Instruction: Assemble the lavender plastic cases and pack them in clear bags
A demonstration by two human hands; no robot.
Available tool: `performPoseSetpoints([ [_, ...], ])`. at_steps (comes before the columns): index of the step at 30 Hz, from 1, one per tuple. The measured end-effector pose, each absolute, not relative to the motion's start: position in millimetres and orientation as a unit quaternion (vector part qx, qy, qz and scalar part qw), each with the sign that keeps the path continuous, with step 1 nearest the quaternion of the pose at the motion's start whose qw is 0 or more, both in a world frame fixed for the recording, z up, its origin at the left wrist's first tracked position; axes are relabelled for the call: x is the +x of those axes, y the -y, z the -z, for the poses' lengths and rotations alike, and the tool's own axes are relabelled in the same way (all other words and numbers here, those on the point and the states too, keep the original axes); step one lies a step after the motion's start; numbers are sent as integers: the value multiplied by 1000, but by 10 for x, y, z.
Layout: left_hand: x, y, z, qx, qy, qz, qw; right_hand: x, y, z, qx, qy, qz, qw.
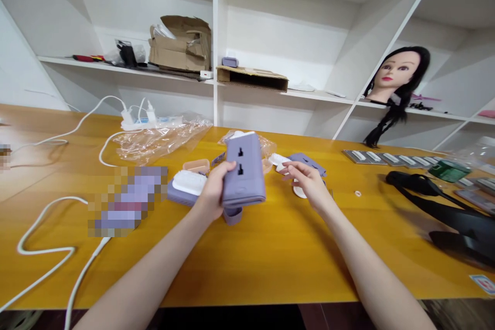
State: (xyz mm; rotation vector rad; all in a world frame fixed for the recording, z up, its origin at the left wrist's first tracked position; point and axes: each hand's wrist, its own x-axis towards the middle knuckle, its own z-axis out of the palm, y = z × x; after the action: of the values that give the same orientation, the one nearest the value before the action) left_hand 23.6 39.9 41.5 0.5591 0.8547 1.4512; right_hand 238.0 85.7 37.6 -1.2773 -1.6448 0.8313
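Gripping one lavender plastic housing [244, 170], oblong with two dark slots, in the left hand [212, 191], thumb pressed on its face; right hand [307, 183], fingers slightly spread, just beside a small white plastic part [279, 161].

Here on the counter [270, 268], plastic parts [185, 185] lie centre, a power strip [150, 122] behind them beside a plastic bag [162, 142]. Further back, a mannequin head [398, 75] sits on the shelf [317, 95], right!
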Motion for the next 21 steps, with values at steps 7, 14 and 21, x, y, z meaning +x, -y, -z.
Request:
performPoseSetpoints([
  [7,-26,-460,-577,169,-321,-700,615,2339,-1012,-124,-531,763,-162,331],
  [14,37,-425,-556,193,-335,-681,622,2066,-1060,-65,-479,847,-54,224],
  [21,121,-433,-480,194,-400,-624,642,2085,-1108,3,-492,858,4,148],
])
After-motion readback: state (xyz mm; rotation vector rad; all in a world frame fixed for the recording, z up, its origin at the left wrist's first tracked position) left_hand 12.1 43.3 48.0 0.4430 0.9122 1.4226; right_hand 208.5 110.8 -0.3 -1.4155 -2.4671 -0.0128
